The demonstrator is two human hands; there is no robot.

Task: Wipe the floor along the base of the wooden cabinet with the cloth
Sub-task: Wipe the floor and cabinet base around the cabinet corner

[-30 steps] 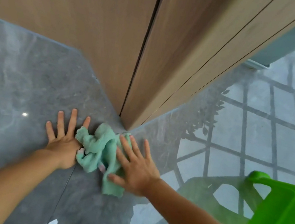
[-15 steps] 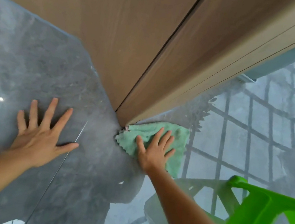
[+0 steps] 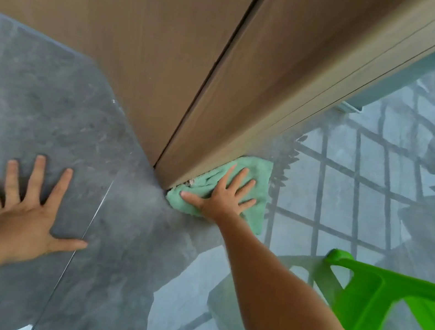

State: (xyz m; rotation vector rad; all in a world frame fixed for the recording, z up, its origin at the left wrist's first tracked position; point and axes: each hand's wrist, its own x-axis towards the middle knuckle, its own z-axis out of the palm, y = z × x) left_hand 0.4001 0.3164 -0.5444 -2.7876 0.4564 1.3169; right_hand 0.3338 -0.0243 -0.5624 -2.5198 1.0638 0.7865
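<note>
A mint-green cloth [image 3: 260, 178] lies flat on the glossy grey floor [image 3: 54, 112], pushed against the base of the wooden cabinet [image 3: 172, 49] just right of its corner. My right hand [image 3: 227, 195] presses down on the cloth with fingers spread, thumb pointing left toward the corner. My left hand [image 3: 26, 206] rests flat on the floor well to the left, fingers apart, holding nothing. A few crumbs of dirt show where the cloth meets the cabinet's edge.
A bright green plastic stool [image 3: 388, 311] stands close to my right forearm at the lower right. The polished floor to the right reflects a window grille. A thin tile joint [image 3: 90, 221] runs beside my left hand.
The cloth went from bunched between both hands at the corner to spread flat along the cabinet's right side under my right hand. My left hand moved off it, out to the left.
</note>
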